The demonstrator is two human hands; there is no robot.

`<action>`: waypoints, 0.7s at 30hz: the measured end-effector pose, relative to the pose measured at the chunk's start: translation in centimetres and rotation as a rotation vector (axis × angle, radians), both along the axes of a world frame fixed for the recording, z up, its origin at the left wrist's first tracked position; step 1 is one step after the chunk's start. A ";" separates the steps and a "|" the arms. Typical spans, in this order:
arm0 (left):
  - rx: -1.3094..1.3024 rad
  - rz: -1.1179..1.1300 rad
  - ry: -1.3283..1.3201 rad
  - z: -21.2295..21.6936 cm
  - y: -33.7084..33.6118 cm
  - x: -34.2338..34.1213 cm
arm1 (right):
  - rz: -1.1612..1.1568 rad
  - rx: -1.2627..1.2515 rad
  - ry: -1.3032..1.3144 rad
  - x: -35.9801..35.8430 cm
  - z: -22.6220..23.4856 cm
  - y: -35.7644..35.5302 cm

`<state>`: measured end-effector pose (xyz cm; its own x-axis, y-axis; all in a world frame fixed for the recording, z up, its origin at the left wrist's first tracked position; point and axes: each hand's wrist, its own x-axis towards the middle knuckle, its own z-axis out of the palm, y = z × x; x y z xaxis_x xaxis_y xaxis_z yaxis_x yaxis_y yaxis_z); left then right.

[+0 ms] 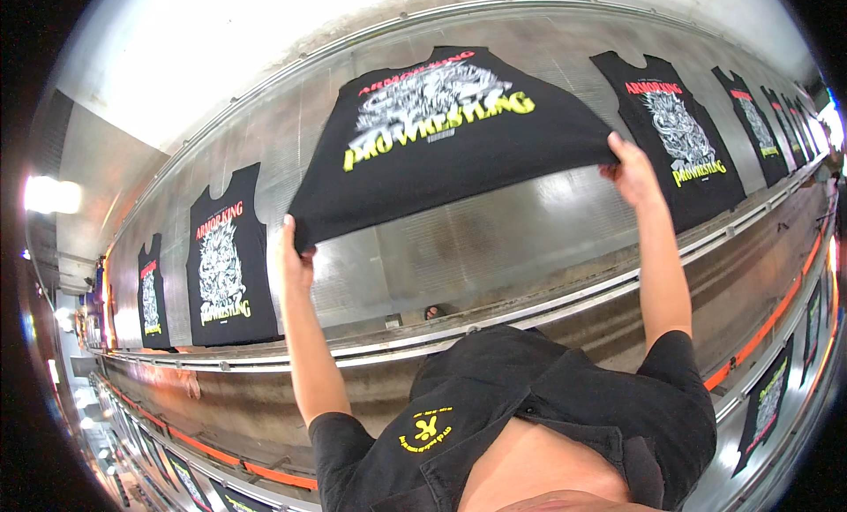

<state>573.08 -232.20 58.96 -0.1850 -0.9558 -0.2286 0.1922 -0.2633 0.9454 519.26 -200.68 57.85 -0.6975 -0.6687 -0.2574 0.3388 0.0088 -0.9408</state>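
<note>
- Left hand (296, 258), 9 o'clock: grasping one bottom corner of the printed black tank top (406, 181). Thumb on top, fingers curled under.
- Right hand (632, 178), between 2 and 3: same pinch on the other bottom corner.
- Held tank top: 12 o'clock, neck end away from the wearer, hem toward them. Hem is stretched nearly straight between the hands and looks raised off the long metal table (423, 269).
- Why two corners: likely keeps the fabric spread, square and free of folds, with fingers off the print.
- Print: red block lettering up top, white figure artwork in the middle, yellow-green block lettering below. Tiny patch under that, too small to make out.
- Right neighbor tank top (701, 181), just past the right hand: flat, print up, same design. More beyond it, shrinking toward 3.
- Left neighbor tank top (231, 278), just below 9: also flat, print up. Another tank top (152, 304) further out.
- Row spacing with gaps: probably so prints don't touch.
- Metal rail (565, 310) along the table's near edge.
- Wearer's black collared top, toward 6: yellow round emblem (426, 430) on it, ringed by small lettering.
- Orange rail (760, 329), 4 o'clock; more printed garments (766, 406) past it.
</note>
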 end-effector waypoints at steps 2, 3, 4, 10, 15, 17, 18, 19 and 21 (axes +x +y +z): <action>0.130 0.052 -0.028 -6.7 1.0 0.1 | 0.013 0.019 -0.100 0.4 -6.4 1.5; 0.180 0.048 -0.050 -9.8 1.5 -0.5 | -0.027 0.062 -0.154 0.5 -9.5 2.9; 0.228 0.046 -0.073 -12.8 1.8 -1.2 | -0.065 0.102 -0.208 0.6 -12.1 3.9; 0.376 0.134 -0.208 -22.7 4.5 1.8 | -0.110 0.229 -0.274 3.9 -18.9 3.9; 0.225 0.104 -0.235 -20.8 5.4 2.9 | -0.064 0.212 -0.216 3.1 -16.9 5.2; 0.192 0.092 -0.320 -19.6 6.4 3.4 | -0.032 0.206 -0.210 2.7 -16.5 6.4; 0.170 0.098 -0.343 -19.6 7.3 4.0 | -0.027 0.203 -0.214 2.8 -16.4 6.9; 0.149 0.103 -0.367 -19.5 8.0 4.5 | -0.022 0.201 -0.217 2.9 -16.2 7.7; 0.122 0.103 -0.427 -19.9 9.2 5.9 | 0.003 0.213 -0.227 3.4 -16.2 8.8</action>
<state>579.01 -222.97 39.11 0.0450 -0.9255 -0.3761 -0.1768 -0.3779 0.9088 522.63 -191.86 41.62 -0.6038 -0.5853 -0.5412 0.5400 0.1991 -0.8178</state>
